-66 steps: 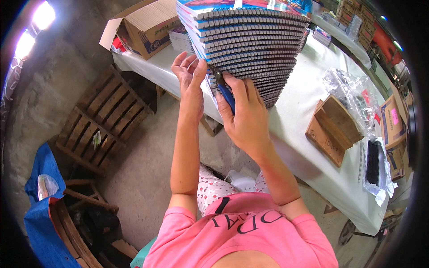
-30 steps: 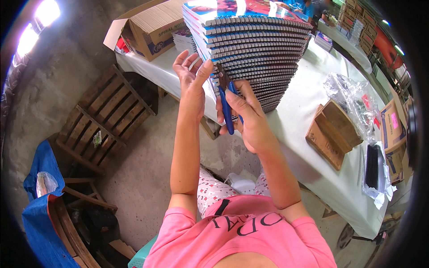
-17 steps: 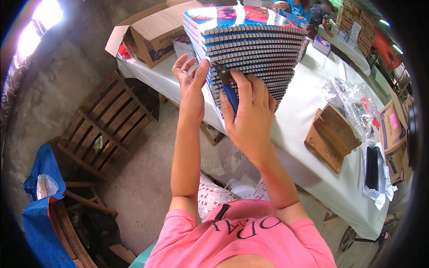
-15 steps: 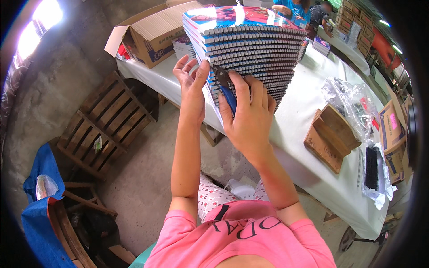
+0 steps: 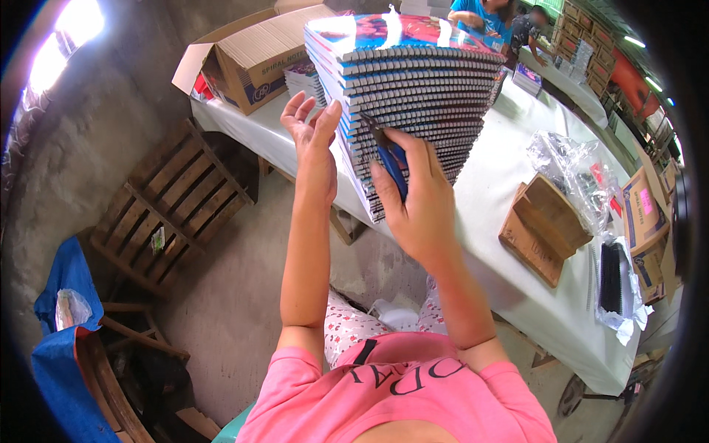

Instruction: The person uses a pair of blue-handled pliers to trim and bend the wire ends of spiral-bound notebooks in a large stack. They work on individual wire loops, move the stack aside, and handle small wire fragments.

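Note:
A tall stack of spiral notebooks [image 5: 421,92] stands in front of me, its coil-bound edges facing me and a glossy colourful cover on top. My right hand [image 5: 427,203] is closed around blue-handled pliers [image 5: 393,166]. The dark jaws point up and left, close against the coils near the stack's left end. Beside the stack's left side, my left hand [image 5: 313,136] is raised with its fingers loosely curled and apart, holding nothing. Whether its thumb touches the notebook edges I cannot tell.
The white-covered table [image 5: 509,162] carries a cardboard box [image 5: 255,66], a wooden block stand [image 5: 546,229], clear plastic wrap [image 5: 565,166] and black coils [image 5: 611,277]. A wooden pallet [image 5: 173,210] leans at left. Other people [image 5: 484,18] work at the back.
My right hand and the pliers have moved slightly right and down, with the jaws shifting along the coils. My left hand has drifted a little left and stays open.

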Demonstrator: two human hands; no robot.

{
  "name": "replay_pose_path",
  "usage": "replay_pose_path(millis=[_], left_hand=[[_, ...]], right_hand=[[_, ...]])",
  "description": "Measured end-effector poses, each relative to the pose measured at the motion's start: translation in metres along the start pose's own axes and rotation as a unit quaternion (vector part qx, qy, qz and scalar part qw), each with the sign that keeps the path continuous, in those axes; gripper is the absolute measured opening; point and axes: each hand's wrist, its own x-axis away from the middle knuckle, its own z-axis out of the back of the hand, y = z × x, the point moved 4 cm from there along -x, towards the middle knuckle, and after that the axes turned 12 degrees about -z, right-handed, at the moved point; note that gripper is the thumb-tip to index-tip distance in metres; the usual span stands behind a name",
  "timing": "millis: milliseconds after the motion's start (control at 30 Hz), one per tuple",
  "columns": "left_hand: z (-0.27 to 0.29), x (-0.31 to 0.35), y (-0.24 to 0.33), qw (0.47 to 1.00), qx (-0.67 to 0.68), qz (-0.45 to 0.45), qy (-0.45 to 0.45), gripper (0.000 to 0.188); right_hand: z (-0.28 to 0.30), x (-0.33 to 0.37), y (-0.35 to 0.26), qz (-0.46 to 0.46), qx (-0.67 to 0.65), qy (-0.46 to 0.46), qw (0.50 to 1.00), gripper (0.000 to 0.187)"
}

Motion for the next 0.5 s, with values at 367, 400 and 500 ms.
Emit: replay_pose_path(millis=[367, 400, 500], left_hand=[[-0.007, 0.002, -0.001, 1.0, 0.008, -0.005, -0.017, 0.09], [-0.007, 0.001, -0.002, 1.0, 0.009, -0.006, -0.022, 0.089], [-0.005, 0.003, -0.006, 0.999, 0.015, 0.001, -0.028, 0.088]], right_hand=[[-0.002, -0.007, -0.01, 0.036, 0.111, 0.066, 0.991, 0.037], [-0.005, -0.006, -0.008, 0.031, 0.109, 0.056, 0.992, 0.036], [-0.015, -0.003, 0.0, -0.014, -0.037, -0.005, 0.999, 0.032]])
